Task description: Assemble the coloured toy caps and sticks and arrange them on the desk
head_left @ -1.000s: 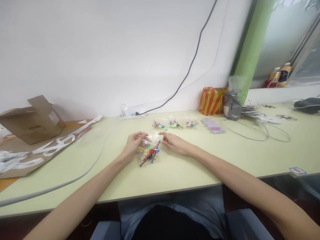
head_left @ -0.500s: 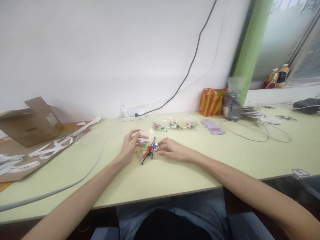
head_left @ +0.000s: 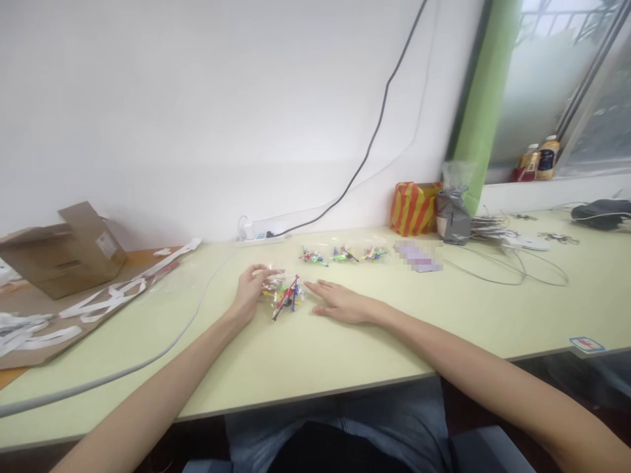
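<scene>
A clear plastic bag of coloured plastic pieces [head_left: 286,297] lies on the pale table [head_left: 236,368] in front of me; red, blue, black and yellow sticks show in it. At its left side my left hand [head_left: 251,289] pinches the bag's edge between thumb and fingers. My right hand [head_left: 340,302] rests on the table just right of the bag, fingers stretched out and apart from it. Behind them stand three similar small bags in a row: a left one [head_left: 313,256], a middle one [head_left: 346,253] and a right one [head_left: 376,252].
An open cardboard box [head_left: 64,256] and white straps [head_left: 113,299] are on the left. A grey cable [head_left: 162,348] crosses the table there. Toward the back right are a blurred-out flat item [head_left: 418,256], a striped bag [head_left: 415,210], a grey bag [head_left: 453,217] and thin wires.
My right hand has let go of the bag's right side and its fingers have straightened. The bag has shifted slightly left with my left hand. The camera view has also shifted a little.
</scene>
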`<state>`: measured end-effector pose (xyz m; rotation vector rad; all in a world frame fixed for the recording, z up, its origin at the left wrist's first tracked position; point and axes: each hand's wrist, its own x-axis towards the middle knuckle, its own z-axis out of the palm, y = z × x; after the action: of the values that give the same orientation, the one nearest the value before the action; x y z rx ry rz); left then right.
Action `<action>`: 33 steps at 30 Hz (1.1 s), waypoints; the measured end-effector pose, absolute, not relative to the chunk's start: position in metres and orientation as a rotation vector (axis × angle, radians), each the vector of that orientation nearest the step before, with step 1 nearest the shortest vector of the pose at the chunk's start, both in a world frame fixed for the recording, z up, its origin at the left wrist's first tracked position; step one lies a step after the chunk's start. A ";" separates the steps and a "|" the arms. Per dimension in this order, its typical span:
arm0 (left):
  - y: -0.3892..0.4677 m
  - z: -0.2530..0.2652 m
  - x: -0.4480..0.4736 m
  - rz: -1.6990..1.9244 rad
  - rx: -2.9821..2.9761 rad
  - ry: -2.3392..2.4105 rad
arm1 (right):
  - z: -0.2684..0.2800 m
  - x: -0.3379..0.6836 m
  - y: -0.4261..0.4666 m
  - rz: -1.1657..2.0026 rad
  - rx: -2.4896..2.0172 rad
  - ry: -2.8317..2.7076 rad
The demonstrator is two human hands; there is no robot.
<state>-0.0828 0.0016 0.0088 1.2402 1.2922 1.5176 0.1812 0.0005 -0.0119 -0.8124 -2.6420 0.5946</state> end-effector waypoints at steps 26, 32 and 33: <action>0.084 0.044 -0.030 1.379 2.382 1.579 | 0.003 0.172 -0.015 0.493 -0.849 -2.604; -0.121 0.025 -0.024 0.366 2.769 1.026 | -0.004 0.190 -0.079 0.234 -0.540 -2.579; -0.159 0.016 -0.036 0.214 2.639 1.131 | -0.013 0.200 -0.100 0.215 -0.497 -2.625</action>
<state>-0.0365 -0.1585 0.0164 2.6386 1.1313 0.2137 0.1996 -0.0996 -0.0131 -0.4968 -2.6253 0.2151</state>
